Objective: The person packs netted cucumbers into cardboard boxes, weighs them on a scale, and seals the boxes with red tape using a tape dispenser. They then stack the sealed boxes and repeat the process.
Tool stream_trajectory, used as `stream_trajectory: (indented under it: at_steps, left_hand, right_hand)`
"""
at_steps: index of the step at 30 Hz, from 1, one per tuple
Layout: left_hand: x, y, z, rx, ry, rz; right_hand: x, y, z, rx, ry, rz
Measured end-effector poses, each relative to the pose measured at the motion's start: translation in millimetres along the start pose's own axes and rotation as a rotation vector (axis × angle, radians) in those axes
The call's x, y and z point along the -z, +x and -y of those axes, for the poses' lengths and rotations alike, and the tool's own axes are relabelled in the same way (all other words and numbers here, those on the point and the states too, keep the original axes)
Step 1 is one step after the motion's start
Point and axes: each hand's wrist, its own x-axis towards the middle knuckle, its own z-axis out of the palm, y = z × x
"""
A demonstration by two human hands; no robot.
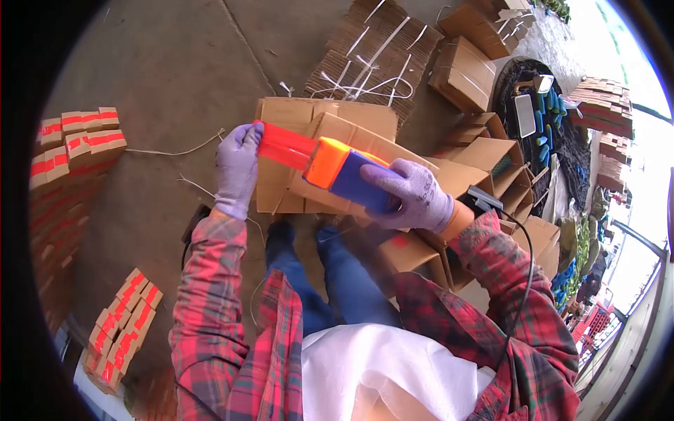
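Note:
My right hand point(411, 194), in a purple glove, is wrapped round a blue and orange tape dispenser point(351, 172), orange end to the left. From that end a strip of red tape point(286, 146) stretches across to my left hand point(237, 163). Its gloved fingers pinch the tape's free end. Below the dispenser in this view lies a cardboard box point(281, 186) with flaps showing, partly hidden behind the tape and my right hand.
Taped boxes stand stacked at the left point(84, 151) and lower left point(123, 330). Flattened cardboard bundles point(379, 49) with white straps lie ahead. Open cartons point(491, 158) crowd the right, beside a dark sheet point(516, 74) with blue items. Loose white cord point(175, 151) trails over the floor.

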Motion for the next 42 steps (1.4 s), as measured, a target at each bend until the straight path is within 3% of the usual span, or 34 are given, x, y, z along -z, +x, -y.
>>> stream_trajectory:
  at_steps: [2, 8, 10, 12, 14, 17, 18, 21, 22, 28, 30, 34, 37, 42]
  left_hand:
    - [-2, 8, 15, -0.029, 0.112, 0.025]
    - [-50, -1, 66, 0.147, 0.22, 0.27]
    - [-53, -5, 77, 0.148, 0.58, 0.085]
    - [-47, -10, 79, 0.077, 0.635, 0.04]
    - [-43, -11, 53, -0.078, 0.376, 0.148]
    - [-58, -42, 30, 0.071, -0.18, 0.382]
    - [-60, -36, 52, 0.126, -0.361, 0.357]
    - [-58, -39, -13, 0.221, 0.061, 0.344]
    - [-58, -41, -6, 0.019, 0.296, 0.297]
    - [-60, -45, -9, 0.039, 0.403, 0.293]
    - [-61, -38, -4, 0.055, 0.383, 0.285]
    - [-73, -28, -13, -0.024, 0.702, 0.321]
    - [-76, -32, -15, 0.062, 0.448, 0.308]
    - [-77, -34, -18, 0.031, 0.554, 0.288]
  right_hand:
    - [-6, 8, -2, 0.001, 0.014, -0.057]
    - [-10, 10, -6, 0.018, 0.006, -0.046]
    - [-11, 7, -8, 0.032, 0.018, -0.04]
    - [-13, 8, -3, 0.031, 0.007, -0.09]
    - [-12, 19, -9, 0.038, 0.006, -0.109]
    - [-2, 15, -3, -0.048, 0.108, -0.008]
    - [3, 14, 3, -0.093, 0.151, 0.046]
    - [35, 6, 3, -0.216, 0.099, 0.219]
    - [45, -9, 3, -0.268, 0.066, 0.289]
    - [78, -110, -21, -0.335, -0.091, 0.43]
    - [79, -111, -19, -0.366, -0.113, 0.423]
    - [89, -102, -19, -0.436, -0.085, 0.471]
    - [89, -127, -26, -0.395, -0.001, 0.345]
    - [92, -226, -68, -0.437, -0.037, 0.371]
